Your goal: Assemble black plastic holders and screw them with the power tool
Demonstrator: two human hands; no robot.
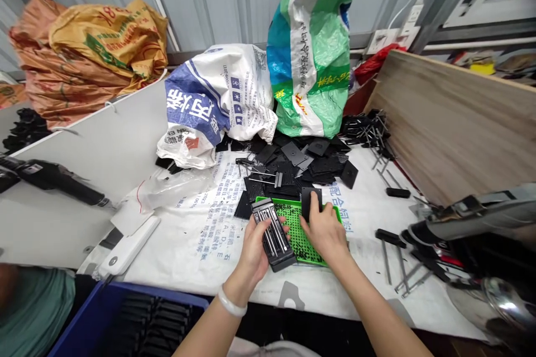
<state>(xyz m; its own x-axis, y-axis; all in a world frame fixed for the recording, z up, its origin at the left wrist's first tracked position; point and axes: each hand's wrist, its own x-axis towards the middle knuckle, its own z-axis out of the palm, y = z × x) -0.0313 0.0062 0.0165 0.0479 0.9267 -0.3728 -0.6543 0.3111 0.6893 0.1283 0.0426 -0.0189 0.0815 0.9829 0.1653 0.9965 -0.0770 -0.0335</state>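
In my left hand (256,242), which wears a white bangle, is a black rectangular plastic housing (274,237) with several metal rods lying lengthwise in it. My right hand (326,228) is closed on a flat black plate (307,204), fingers over its face and thumb at its near edge. Both hands are at a green perforated tray (312,255) with small black pieces scattered in it, probably screws. Behind the tray spreads a heap of black plates (293,159), with some metal-rod pieces (266,178) among them.
Woven sacks (218,100) stand behind the heap. On the right are rod parts (393,240), a dark tool (456,217) and a wooden board (456,128). An electric screwdriver (62,181) is at left. Below sits a blue crate (96,312) of black parts, beside a person's green sleeve (37,307).
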